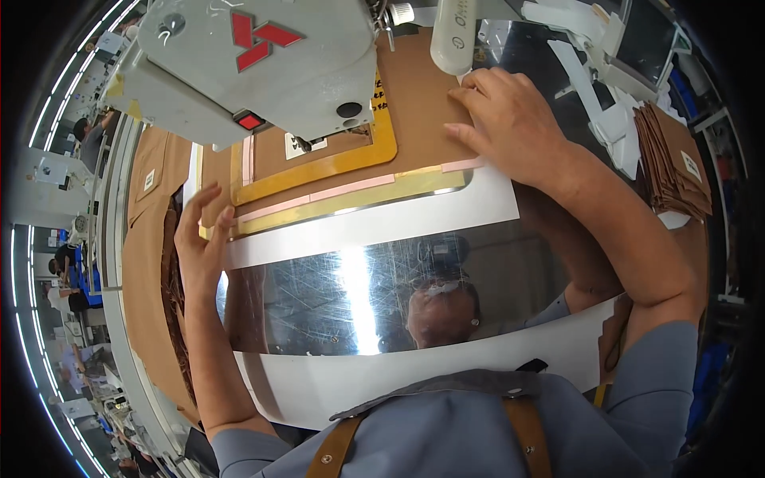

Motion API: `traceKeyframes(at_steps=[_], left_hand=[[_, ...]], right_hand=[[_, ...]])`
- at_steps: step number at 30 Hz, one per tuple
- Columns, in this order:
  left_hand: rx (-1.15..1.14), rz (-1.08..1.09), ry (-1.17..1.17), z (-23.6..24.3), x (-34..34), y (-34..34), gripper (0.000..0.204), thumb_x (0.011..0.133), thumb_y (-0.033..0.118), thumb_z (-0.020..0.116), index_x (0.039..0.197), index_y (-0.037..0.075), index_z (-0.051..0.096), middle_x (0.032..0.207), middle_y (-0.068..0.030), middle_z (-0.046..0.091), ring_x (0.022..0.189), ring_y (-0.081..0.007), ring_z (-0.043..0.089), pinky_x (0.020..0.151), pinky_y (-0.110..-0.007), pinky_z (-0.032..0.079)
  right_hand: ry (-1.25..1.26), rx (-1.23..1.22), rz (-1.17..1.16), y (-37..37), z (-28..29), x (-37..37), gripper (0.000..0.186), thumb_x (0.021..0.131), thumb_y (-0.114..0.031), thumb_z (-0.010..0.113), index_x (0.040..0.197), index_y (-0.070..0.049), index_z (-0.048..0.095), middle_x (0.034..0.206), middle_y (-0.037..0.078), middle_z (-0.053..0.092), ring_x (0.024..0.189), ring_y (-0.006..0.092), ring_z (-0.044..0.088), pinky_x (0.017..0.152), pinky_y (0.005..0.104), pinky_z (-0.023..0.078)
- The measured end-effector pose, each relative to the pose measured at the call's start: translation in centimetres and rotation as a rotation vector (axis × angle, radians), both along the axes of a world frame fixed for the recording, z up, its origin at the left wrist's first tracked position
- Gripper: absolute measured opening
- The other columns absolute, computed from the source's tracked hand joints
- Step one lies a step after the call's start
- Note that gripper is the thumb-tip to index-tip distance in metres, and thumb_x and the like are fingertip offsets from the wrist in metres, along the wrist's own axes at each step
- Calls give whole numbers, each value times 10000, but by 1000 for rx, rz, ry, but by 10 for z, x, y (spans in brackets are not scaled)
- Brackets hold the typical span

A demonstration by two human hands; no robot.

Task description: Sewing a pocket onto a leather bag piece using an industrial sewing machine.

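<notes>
Left hand [203, 239], nine o'clock, at pale-yellow strip's [358, 197] end, grip unclear; right hand [514, 123], two o'clock, grip spread over brown sheet [422, 88].

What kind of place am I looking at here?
Probably a sewing workshop or garment factory: a large white machine resembling a sewing machine, brown material like cloth beneath it, and other people among equipment at left.

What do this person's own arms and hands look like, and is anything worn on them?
Short blue-grey sleeves leave the forearms bare. The left hand and the right hand wear no gloves, and no watch or bracelet shows.
</notes>
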State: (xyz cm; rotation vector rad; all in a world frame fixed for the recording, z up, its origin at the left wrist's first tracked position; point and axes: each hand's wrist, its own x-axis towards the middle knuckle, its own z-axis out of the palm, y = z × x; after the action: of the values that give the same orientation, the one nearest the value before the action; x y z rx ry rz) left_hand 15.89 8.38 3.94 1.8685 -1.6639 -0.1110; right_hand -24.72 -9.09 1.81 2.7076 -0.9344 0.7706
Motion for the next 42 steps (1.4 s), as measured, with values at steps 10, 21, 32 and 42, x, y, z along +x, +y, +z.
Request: traceKeyframes(at_steps=[10, 21, 32, 42], left_hand=[[17, -133, -105, -15, -37, 16, 395, 857, 147, 774, 1232, 57, 693, 1346, -120, 648, 1269, -298, 592, 1087, -419, 441], [-74, -352, -257, -14, -77, -40, 351, 863, 132, 760, 1192, 14, 724, 1271, -131, 698, 1166, -294, 651, 990, -385, 515], [-144, -414, -387, -12, -79, -64, 69, 838, 102, 735, 866, 39, 745, 926, -70, 740, 876, -271, 682, 890, -402, 486], [89, -535, -283, 1, -108, 98, 167, 792, 69, 780, 950, 57, 727, 1097, -85, 738, 1072, -285, 663, 1014, -399, 437]], right_hand=[[179, 77, -388, -6, -8, -49, 691, 941, -545, 618, 1270, 62, 639, 1356, 175, 594, 1241, 286, 544, 986, 447, 431], [183, 279, -693, -4, -5, -92, 645, 939, -606, 587, 1310, -86, 680, 1421, 102, 571, 1356, 272, 472, 1036, 476, 430], [-125, 361, -608, -4, -14, -78, 448, 898, -386, 694, 1228, -84, 711, 1008, 159, 746, 990, 339, 715, 883, 429, 564], [-375, 857, -364, 132, 37, -133, 557, 937, -157, 683, 1426, -4, 466, 895, 106, 719, 769, 117, 638, 685, 273, 478]])
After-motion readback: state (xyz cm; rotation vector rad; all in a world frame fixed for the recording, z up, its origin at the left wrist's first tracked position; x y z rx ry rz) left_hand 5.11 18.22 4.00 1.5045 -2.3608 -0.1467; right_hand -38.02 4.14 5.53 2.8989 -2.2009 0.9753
